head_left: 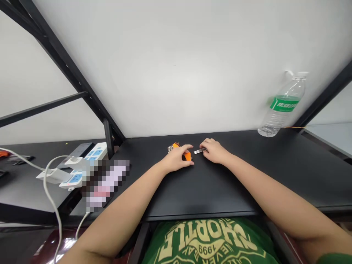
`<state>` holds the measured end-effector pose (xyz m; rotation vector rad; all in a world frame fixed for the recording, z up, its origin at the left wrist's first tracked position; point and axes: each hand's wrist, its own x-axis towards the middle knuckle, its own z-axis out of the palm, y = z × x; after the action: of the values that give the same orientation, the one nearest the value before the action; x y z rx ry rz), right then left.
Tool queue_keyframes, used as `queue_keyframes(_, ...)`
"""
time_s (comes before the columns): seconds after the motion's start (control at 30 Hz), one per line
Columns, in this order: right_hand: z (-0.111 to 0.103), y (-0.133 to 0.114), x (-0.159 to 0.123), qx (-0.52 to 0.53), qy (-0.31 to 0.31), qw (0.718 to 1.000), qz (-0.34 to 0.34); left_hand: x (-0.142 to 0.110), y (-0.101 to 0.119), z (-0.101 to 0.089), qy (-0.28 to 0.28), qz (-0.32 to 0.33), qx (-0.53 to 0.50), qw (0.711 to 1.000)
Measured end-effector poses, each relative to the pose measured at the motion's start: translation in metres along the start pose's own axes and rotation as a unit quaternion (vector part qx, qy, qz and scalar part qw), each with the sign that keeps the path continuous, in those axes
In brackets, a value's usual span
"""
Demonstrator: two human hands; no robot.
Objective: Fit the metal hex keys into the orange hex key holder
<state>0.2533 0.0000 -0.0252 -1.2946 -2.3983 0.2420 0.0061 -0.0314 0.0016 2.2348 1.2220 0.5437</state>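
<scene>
My left hand [178, 158] rests on the black table [247, 176] with its fingers closed around an orange holder [187, 156] of a hex key set. Several silver hex keys [171, 147] stick out behind that hand. Just to the right, my right hand [213, 150] pinches a silver hex key [198, 151] whose free end points toward the orange holder. The two hands are a few centimetres apart near the middle of the table.
A clear water bottle [283, 107] with a green label stands at the back right by the white wall. At the left lie a white power strip [82, 165] with cables, a dark phone [78, 150], and a black frame post [108, 138].
</scene>
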Motion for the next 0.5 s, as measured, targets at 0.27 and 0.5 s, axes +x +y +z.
queue_keyframes(0.27,0.001,-0.033,-0.005,0.261,-0.040,0.963,-0.056,0.000,-0.003,0.005,0.007,0.057,-0.012,0.998)
queue_keyframes(0.5,0.006,-0.025,-0.005,0.386,-0.111,0.916,-0.002,0.001,-0.005,0.007,-0.004,0.057,-0.017,0.998)
